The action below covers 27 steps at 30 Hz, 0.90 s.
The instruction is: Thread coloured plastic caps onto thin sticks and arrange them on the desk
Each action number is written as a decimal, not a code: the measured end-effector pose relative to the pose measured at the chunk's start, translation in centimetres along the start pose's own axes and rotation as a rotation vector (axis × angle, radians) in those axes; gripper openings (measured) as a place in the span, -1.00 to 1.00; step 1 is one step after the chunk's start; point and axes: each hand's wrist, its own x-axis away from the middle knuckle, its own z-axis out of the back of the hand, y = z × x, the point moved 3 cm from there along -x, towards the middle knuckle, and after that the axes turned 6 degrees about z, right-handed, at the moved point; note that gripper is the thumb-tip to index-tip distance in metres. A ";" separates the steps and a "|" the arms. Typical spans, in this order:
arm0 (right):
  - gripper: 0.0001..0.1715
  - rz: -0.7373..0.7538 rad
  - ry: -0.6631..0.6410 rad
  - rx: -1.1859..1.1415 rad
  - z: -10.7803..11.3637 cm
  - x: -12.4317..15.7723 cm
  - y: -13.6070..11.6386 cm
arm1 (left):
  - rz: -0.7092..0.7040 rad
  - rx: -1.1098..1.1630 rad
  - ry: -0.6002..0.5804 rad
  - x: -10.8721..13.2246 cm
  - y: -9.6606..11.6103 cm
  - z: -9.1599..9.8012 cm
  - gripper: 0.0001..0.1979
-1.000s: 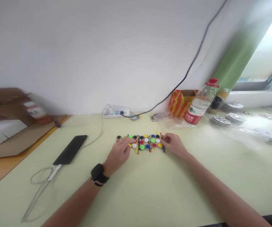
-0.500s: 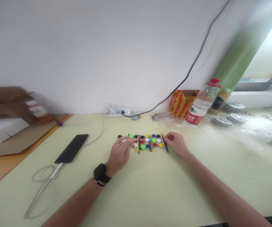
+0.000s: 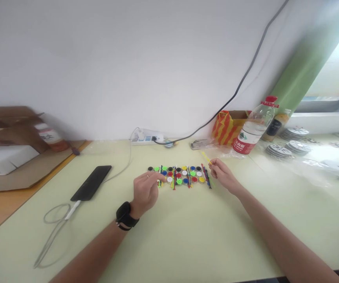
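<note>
Rows of small round coloured discs (image 3: 184, 173) lie on the table, black, green, blue, red, white and yellow. Between the columns sit bundles of thin coloured plastic sticks (image 3: 174, 179) with pointed or flared ends. My right hand (image 3: 221, 173) is pinching one thin yellow stick (image 3: 206, 157), raised just beyond the right end of the rows. Dark blue and red sticks (image 3: 207, 177) rest beside that hand. At the left end, my left hand (image 3: 146, 190) reaches over the discs with its index finger stretched out, touching or close to the leftmost sticks; its other fingers are partly curled.
A black phone (image 3: 91, 183) on a white cable lies to the left. Behind are a power strip (image 3: 145, 137), a striped bag (image 3: 227, 127) and a large water bottle (image 3: 253, 129). Stacks of white discs (image 3: 277, 151) stand right; an open cardboard box (image 3: 16, 167) stands left.
My right hand has lifted slightly away from the right-hand sticks, and a yellow stick now shows in its fingers. The left hand has drawn back left, uncovering more discs and sticks.
</note>
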 end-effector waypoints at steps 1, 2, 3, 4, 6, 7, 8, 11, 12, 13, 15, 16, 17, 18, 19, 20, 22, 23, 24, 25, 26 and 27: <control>-0.78 0.011 -0.034 0.012 -0.2 0.2 -0.2 | -0.012 0.003 0.008 0.0 0.0 0.1 -0.65; -0.79 0.034 -0.066 0.048 -0.3 0.4 -0.5 | -0.032 0.011 0.002 0.0 -0.1 0.1 -0.65; -0.79 0.065 -0.103 0.113 -0.4 0.6 -0.8 | -0.057 0.020 -0.019 -0.1 0.0 0.1 -0.65; -0.78 0.105 -0.142 0.203 -0.5 0.8 -1.1 | -0.085 0.029 -0.055 0.0 0.1 0.0 -0.66; -0.78 0.185 -0.211 0.402 -0.8 1.1 -1.6 | -0.134 0.049 -0.172 0.0 0.5 -0.3 -0.67; -0.80 0.213 -0.235 0.485 -0.9 1.3 -1.7 | -0.148 0.062 -0.237 0.1 0.7 -0.5 -0.68; -0.82 0.230 -0.248 0.545 -1.1 1.4 -1.8 | -0.148 0.075 -0.303 0.1 1.0 -0.7 -0.70; -0.84 0.232 -0.263 0.613 -1.3 1.5 -1.8 | -0.063 0.114 -0.472 0.2 1.9 -1.3 -0.75; -0.83 0.223 -0.269 0.621 -1.2 1.5 -1.8 | 0.003 0.140 -0.529 0.3 2.1 -1.6 -0.77; -0.82 0.214 -0.279 0.626 -1.1 1.5 -1.8 | 0.091 0.187 -0.604 0.4 2.3 -1.8 -0.79; -0.80 0.196 -0.311 0.612 -0.9 1.6 -2.1 | 0.315 0.351 -0.802 0.9 2.5 -2.5 -0.82; -0.80 0.187 -0.331 0.590 -0.7 1.7 -2.4 | 0.426 0.449 -0.902 1.3 2.6 -2.8 -0.80; -0.79 0.180 -0.350 0.557 -0.6 1.9 -2.8 | 0.519 0.544 -0.978 1.7 2.7 -3.1 -0.77; -0.79 0.176 -0.367 0.519 -0.5 2.1 -3.3 | 0.590 0.623 -1.012 2.1 2.8 -3.4 -0.73; -0.78 0.174 -0.385 0.476 -0.6 2.3 -3.8 | 0.639 0.683 -1.007 2.3 2.8 -3.6 -0.68; -0.78 0.173 -0.404 0.432 -0.9 2.6 -4.4 | 0.674 0.726 -0.976 2.6 2.8 -3.9 -0.64; -0.77 0.176 -0.446 0.343 -2.0 3.4 -5.3 | 0.728 0.785 -0.898 3.0 2.6 -4.4 -0.53; -0.77 0.179 -0.465 0.300 -2.7 3.8 -5.6 | 0.748 0.809 -0.868 3.3 2.5 -4.7 -0.47; -0.76 0.180 -0.479 0.265 -3.5 4.1 -5.7 | 0.759 0.833 -0.847 3.4 2.5 -5.0 -0.42; -0.76 0.179 -0.496 0.235 -4.3 4.5 -5.8 | 0.761 0.858 -0.833 3.6 2.5 -5.3 -0.40; -0.75 0.184 -0.503 0.217 -5.1 4.8 -5.7 | 0.754 0.881 -0.827 3.6 2.5 -5.5 -0.42; -0.75 0.190 -0.507 0.209 -5.7 5.1 -5.6 | 0.741 0.900 -0.824 3.7 2.5 -5.7 -0.46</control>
